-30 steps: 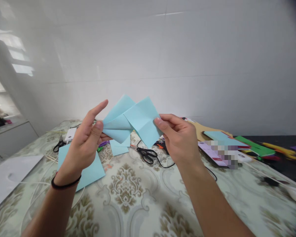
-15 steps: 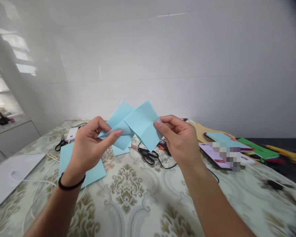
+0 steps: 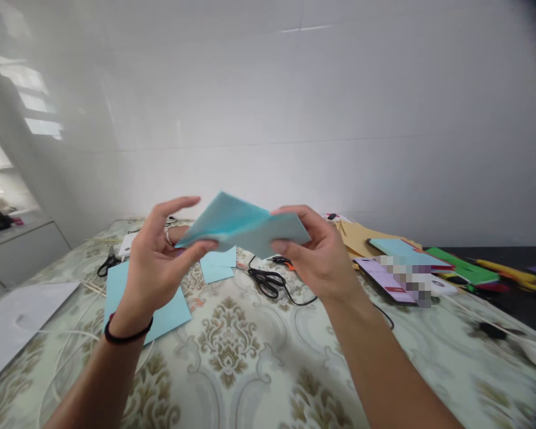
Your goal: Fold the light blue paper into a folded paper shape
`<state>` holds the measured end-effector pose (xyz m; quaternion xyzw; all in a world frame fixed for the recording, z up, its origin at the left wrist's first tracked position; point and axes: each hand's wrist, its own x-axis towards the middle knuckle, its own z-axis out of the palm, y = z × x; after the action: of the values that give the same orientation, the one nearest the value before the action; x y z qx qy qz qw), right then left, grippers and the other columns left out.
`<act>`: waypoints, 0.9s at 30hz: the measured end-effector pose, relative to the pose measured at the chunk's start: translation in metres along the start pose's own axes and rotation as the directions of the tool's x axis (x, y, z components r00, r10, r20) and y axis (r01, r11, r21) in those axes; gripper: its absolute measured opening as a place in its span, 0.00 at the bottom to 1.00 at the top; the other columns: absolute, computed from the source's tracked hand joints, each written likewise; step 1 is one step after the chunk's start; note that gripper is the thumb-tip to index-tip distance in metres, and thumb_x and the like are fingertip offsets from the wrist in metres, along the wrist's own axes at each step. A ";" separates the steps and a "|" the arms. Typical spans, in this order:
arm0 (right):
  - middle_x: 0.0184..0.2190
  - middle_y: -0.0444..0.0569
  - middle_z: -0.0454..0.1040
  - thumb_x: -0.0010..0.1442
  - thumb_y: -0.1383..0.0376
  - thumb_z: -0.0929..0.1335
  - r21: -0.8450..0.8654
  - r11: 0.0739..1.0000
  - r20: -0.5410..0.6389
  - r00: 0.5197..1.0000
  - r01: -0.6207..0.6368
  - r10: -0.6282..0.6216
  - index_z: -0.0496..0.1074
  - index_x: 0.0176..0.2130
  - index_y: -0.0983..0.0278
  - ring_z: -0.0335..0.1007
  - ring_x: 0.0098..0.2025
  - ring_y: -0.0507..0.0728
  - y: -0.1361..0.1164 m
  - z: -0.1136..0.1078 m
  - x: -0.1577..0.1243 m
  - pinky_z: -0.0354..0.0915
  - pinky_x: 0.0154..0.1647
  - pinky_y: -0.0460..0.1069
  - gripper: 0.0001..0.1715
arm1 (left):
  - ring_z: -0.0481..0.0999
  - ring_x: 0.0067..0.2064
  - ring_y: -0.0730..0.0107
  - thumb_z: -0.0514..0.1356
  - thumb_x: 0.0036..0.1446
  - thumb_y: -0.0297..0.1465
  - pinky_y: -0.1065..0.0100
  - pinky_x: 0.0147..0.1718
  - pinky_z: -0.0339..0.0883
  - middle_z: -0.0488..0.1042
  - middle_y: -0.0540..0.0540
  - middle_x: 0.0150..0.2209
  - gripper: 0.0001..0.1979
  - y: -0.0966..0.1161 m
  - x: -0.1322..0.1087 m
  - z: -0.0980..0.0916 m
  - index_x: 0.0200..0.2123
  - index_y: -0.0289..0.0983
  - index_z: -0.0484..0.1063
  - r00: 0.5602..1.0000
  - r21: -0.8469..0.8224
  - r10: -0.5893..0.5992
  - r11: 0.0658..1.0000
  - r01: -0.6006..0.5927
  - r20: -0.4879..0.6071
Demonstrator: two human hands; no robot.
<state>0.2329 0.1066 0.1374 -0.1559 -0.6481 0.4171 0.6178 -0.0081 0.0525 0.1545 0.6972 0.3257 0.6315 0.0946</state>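
Note:
A folded piece of light-blue paper [image 3: 243, 229] is held up above the table between my two hands. My left hand [image 3: 158, 256] pinches its left corner between the thumb and the fingers behind, with the index finger lifted off. The right end is gripped by my right hand [image 3: 324, 253], thumb in front and fingers behind. The paper is tilted, showing a raised pointed flap at left and a narrow flat part at right. Under my left wrist lies a light-blue sheet [image 3: 172, 316], and smaller blue pieces [image 3: 218, 271] lie behind the held paper.
Black-handled scissors [image 3: 268, 283] lie mid-table, and another pair of scissors [image 3: 109, 262] at left. A phone [image 3: 386, 280] rests at right near brown paper [image 3: 360, 238], blue sheets [image 3: 406, 255] and a green item [image 3: 462, 266]. White cables cross the patterned tablecloth [image 3: 232, 381].
The paper has been tipped so that it is seen more edge-on, its right square part now narrow. My left index finger has lifted away from it.

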 end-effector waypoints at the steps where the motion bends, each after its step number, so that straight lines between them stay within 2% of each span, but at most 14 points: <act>1: 0.35 0.42 0.81 0.49 0.62 0.82 -0.024 1.000 0.024 1.000 0.014 -0.013 0.81 0.41 0.54 0.77 0.35 0.56 0.000 0.000 -0.001 0.73 0.33 0.50 0.18 | 0.79 0.30 0.67 0.72 0.56 0.29 0.68 0.27 0.72 0.82 0.52 0.31 0.18 -0.002 -0.001 -0.002 0.50 0.44 0.78 0.998 0.027 0.039 0.999 -0.041 0.056; 3: 0.36 0.44 0.83 0.49 0.63 0.82 -0.061 0.996 0.066 0.996 0.065 -0.060 0.83 0.37 0.54 0.79 0.37 0.58 -0.001 0.000 -0.003 0.75 0.37 0.52 0.14 | 0.81 0.32 0.65 0.71 0.56 0.25 0.66 0.31 0.73 0.83 0.51 0.32 0.09 -0.005 -0.001 -0.006 0.40 0.43 0.82 0.982 0.097 0.116 0.987 -0.131 0.151; 4: 0.37 0.45 0.84 0.49 0.64 0.82 -0.070 0.993 0.086 0.992 0.094 -0.088 0.84 0.37 0.54 0.80 0.40 0.60 -0.002 0.000 -0.004 0.76 0.39 0.53 0.13 | 0.81 0.31 0.65 0.70 0.55 0.24 0.66 0.31 0.73 0.83 0.51 0.31 0.09 -0.005 -0.001 -0.008 0.37 0.43 0.83 0.972 0.129 0.149 0.976 -0.174 0.183; 6: 0.38 0.47 0.85 0.53 0.63 0.80 -0.068 0.988 0.127 0.984 0.138 -0.128 0.85 0.37 0.52 0.81 0.43 0.61 -0.006 0.002 -0.005 0.76 0.44 0.56 0.09 | 0.82 0.32 0.66 0.69 0.56 0.22 0.68 0.30 0.74 0.85 0.51 0.34 0.12 -0.002 0.000 -0.009 0.40 0.44 0.84 0.955 0.154 0.197 0.960 -0.234 0.222; 8: 0.38 0.48 0.85 0.57 0.61 0.79 -0.047 0.985 0.172 0.973 0.164 -0.154 0.86 0.38 0.51 0.81 0.42 0.61 -0.009 0.004 -0.006 0.76 0.44 0.57 0.06 | 0.85 0.36 0.64 0.69 0.57 0.22 0.67 0.34 0.77 0.87 0.50 0.38 0.14 0.004 0.000 -0.009 0.44 0.45 0.84 0.942 0.145 0.220 0.954 -0.262 0.255; 12: 0.38 0.50 0.86 0.59 0.58 0.78 0.016 0.978 0.249 0.947 0.208 -0.206 0.86 0.41 0.51 0.81 0.42 0.62 -0.012 0.009 -0.005 0.75 0.46 0.59 0.08 | 0.87 0.45 0.62 0.67 0.62 0.25 0.66 0.43 0.80 0.87 0.49 0.44 0.12 0.013 0.000 -0.007 0.45 0.46 0.83 0.928 0.134 0.223 0.953 -0.273 0.299; 17: 0.36 0.48 0.86 0.64 0.50 0.74 -0.014 0.968 0.267 0.934 0.249 -0.237 0.86 0.41 0.48 0.81 0.40 0.61 -0.016 0.013 -0.007 0.72 0.50 0.60 0.10 | 0.88 0.39 0.63 0.67 0.62 0.27 0.68 0.36 0.79 0.87 0.52 0.39 0.10 0.018 0.000 -0.006 0.43 0.49 0.84 0.918 0.153 0.273 0.933 -0.326 0.289; 21: 0.37 0.49 0.85 0.65 0.50 0.74 -0.048 0.967 0.253 0.940 0.249 -0.229 0.86 0.42 0.49 0.80 0.42 0.60 -0.022 0.016 -0.008 0.73 0.48 0.58 0.11 | 0.86 0.31 0.65 0.66 0.62 0.25 0.70 0.28 0.76 0.87 0.53 0.34 0.13 0.019 0.000 -0.006 0.41 0.51 0.85 0.934 0.174 0.224 0.945 -0.279 0.279; 27: 0.37 0.49 0.85 0.67 0.54 0.73 -0.058 0.945 0.286 0.912 0.322 -0.293 0.86 0.43 0.52 0.80 0.40 0.60 -0.021 0.017 -0.007 0.73 0.45 0.57 0.10 | 0.84 0.27 0.65 0.68 0.59 0.26 0.71 0.23 0.71 0.85 0.50 0.30 0.08 0.015 0.000 -0.005 0.39 0.44 0.85 0.930 0.193 0.202 0.944 -0.269 0.308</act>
<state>0.2250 0.0825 0.1502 -0.0247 -0.7643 0.2980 0.5714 -0.0077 0.0395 0.1631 0.8209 0.2936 0.4895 -0.0186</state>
